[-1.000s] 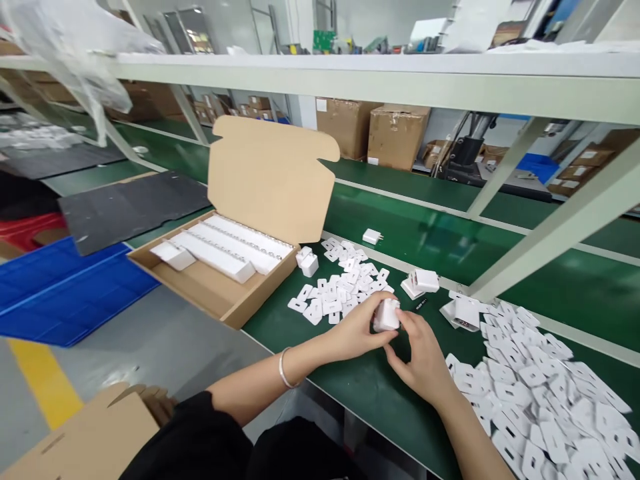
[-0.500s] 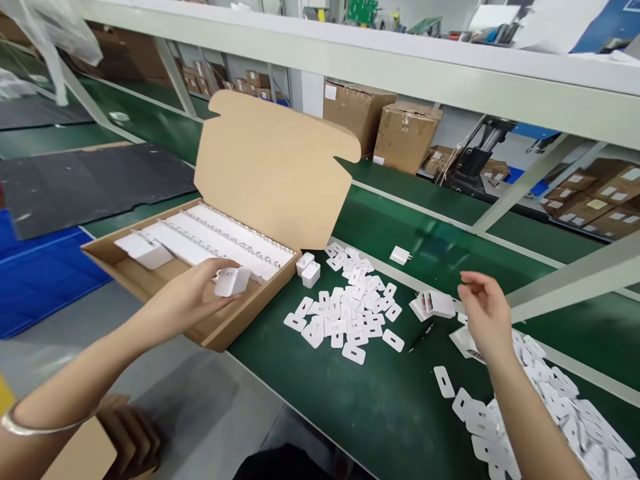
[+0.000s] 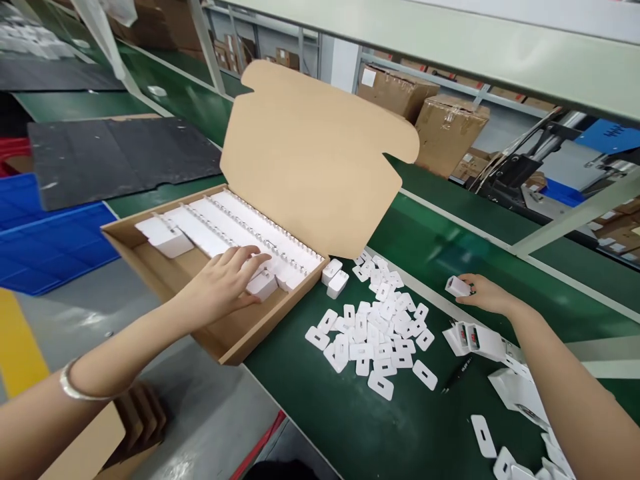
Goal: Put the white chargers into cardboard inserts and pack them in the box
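Observation:
My left hand (image 3: 225,287) reaches into an open brown cardboard box (image 3: 165,283) and its fingers rest on a white charger (image 3: 262,285) set at the near end of rows of white chargers (image 3: 240,230). My right hand (image 3: 483,293) lies far right on the green belt (image 3: 400,427), fingers closed on another white charger (image 3: 457,287). Between the hands lies a heap of small white slotted cards (image 3: 375,330). Two loose white chargers (image 3: 335,277) stand by the box's corner.
The box lid (image 3: 315,150) stands upright behind the rows. More white cards (image 3: 505,460), white sleeves (image 3: 480,340) and a black pen (image 3: 457,373) lie at the right. A blue bin (image 3: 45,233) and black sheets (image 3: 115,157) are left. Cartons (image 3: 445,130) sit beyond the belt.
My left hand carried the white charger from the belt into the box and set it down by the rows. My right hand moved out to the right and took hold of another charger.

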The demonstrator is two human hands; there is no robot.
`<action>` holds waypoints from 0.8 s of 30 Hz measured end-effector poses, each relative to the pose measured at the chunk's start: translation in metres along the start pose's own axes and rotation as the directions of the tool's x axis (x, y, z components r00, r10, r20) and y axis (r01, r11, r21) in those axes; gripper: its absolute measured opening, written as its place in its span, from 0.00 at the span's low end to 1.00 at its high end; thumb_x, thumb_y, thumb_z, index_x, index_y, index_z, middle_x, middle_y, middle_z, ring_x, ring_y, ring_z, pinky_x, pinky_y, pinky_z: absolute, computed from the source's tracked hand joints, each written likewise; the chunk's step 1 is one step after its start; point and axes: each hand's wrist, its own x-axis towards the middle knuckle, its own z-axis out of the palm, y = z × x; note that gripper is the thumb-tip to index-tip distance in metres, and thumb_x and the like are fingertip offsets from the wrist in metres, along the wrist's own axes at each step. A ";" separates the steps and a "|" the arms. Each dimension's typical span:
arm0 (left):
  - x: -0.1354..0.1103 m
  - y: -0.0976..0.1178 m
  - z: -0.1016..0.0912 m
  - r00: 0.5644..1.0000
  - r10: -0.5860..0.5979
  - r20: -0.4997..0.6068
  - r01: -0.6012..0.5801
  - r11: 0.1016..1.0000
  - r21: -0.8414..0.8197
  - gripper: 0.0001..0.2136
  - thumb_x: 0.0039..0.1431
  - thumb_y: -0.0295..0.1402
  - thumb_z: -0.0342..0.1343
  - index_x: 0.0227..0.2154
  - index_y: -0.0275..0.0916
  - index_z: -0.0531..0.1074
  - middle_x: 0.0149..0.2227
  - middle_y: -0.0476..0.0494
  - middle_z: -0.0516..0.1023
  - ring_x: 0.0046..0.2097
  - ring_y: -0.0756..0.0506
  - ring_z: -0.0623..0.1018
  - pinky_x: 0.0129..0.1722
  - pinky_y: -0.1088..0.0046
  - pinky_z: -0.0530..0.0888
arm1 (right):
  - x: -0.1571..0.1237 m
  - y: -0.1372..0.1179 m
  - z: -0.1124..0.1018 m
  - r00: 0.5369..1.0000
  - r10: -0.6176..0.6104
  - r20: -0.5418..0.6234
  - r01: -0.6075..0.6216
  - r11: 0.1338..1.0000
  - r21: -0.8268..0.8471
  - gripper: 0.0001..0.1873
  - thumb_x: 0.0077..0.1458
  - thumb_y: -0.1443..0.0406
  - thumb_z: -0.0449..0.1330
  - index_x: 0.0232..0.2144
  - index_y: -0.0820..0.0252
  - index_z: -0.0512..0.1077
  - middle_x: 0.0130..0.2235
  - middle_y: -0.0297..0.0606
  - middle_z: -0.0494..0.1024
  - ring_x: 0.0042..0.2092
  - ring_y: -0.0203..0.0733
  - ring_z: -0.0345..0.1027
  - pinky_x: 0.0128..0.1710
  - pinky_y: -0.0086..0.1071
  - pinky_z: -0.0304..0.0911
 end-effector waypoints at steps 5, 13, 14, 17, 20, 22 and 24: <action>-0.005 -0.002 0.000 0.999 -0.042 -0.015 0.043 0.996 0.074 0.28 0.64 0.46 0.56 0.62 0.36 0.65 0.59 0.24 0.71 0.59 0.22 0.73 0.54 0.43 0.74 | -0.003 -0.003 -0.007 0.997 0.070 0.045 -0.060 0.981 -0.185 0.20 0.40 0.56 0.70 0.37 0.60 0.79 0.48 0.58 0.81 0.40 0.66 0.79 0.37 0.51 0.72; -0.005 0.078 -0.045 0.952 -0.111 -0.285 0.081 0.990 -0.114 0.20 0.69 0.42 0.55 0.60 0.43 0.67 0.61 0.29 0.70 0.60 0.25 0.73 0.56 0.38 0.74 | -0.079 -0.044 -0.046 0.936 0.068 -0.345 -0.076 0.997 -0.009 0.26 0.56 0.48 0.62 0.49 0.60 0.71 0.51 0.55 0.77 0.48 0.58 0.76 0.38 0.43 0.70; -0.005 0.097 -0.050 0.942 -0.110 -0.318 0.048 0.979 -0.198 0.18 0.68 0.39 0.56 0.59 0.45 0.68 0.59 0.32 0.71 0.59 0.27 0.75 0.56 0.41 0.75 | -0.097 -0.055 -0.047 0.907 0.055 -0.417 -0.032 0.997 0.063 0.25 0.54 0.50 0.64 0.48 0.58 0.70 0.50 0.52 0.77 0.47 0.58 0.76 0.41 0.43 0.71; -0.002 0.157 -0.050 0.955 -0.081 -0.285 -0.091 0.836 -0.541 0.18 0.67 0.34 0.57 0.58 0.48 0.66 0.53 0.38 0.74 0.51 0.36 0.79 0.50 0.52 0.79 | -0.154 -0.093 -0.036 0.833 -0.120 -0.541 0.205 0.974 0.100 0.22 0.52 0.55 0.65 0.47 0.54 0.68 0.49 0.47 0.75 0.47 0.56 0.74 0.45 0.44 0.71; 0.012 0.221 -0.028 0.999 -0.035 -0.034 -0.013 0.471 -0.882 0.25 0.66 0.37 0.60 0.62 0.49 0.60 0.52 0.39 0.75 0.45 0.40 0.80 0.38 0.62 0.79 | -0.207 -0.126 -0.013 0.788 -0.273 -0.552 0.343 0.939 0.026 0.19 0.54 0.58 0.65 0.47 0.53 0.66 0.46 0.43 0.73 0.45 0.54 0.73 0.44 0.44 0.71; 0.028 0.259 -0.008 0.994 0.023 0.104 0.098 0.182 -0.978 0.29 0.64 0.41 0.64 0.63 0.48 0.58 0.58 0.36 0.72 0.43 0.42 0.81 0.35 0.67 0.77 | -0.234 -0.138 0.003 0.752 -0.333 -0.569 0.384 0.923 -0.034 0.19 0.55 0.60 0.65 0.48 0.53 0.66 0.45 0.43 0.74 0.44 0.54 0.73 0.43 0.45 0.70; 0.043 0.291 0.010 0.981 0.100 0.167 0.170 -0.019 -0.985 0.25 0.64 0.43 0.64 0.58 0.46 0.61 0.55 0.37 0.73 0.40 0.45 0.80 0.34 0.68 0.76 | -0.253 -0.140 0.017 0.721 -0.356 -0.594 0.393 0.917 -0.073 0.20 0.56 0.60 0.65 0.49 0.53 0.65 0.45 0.43 0.74 0.45 0.56 0.73 0.44 0.48 0.70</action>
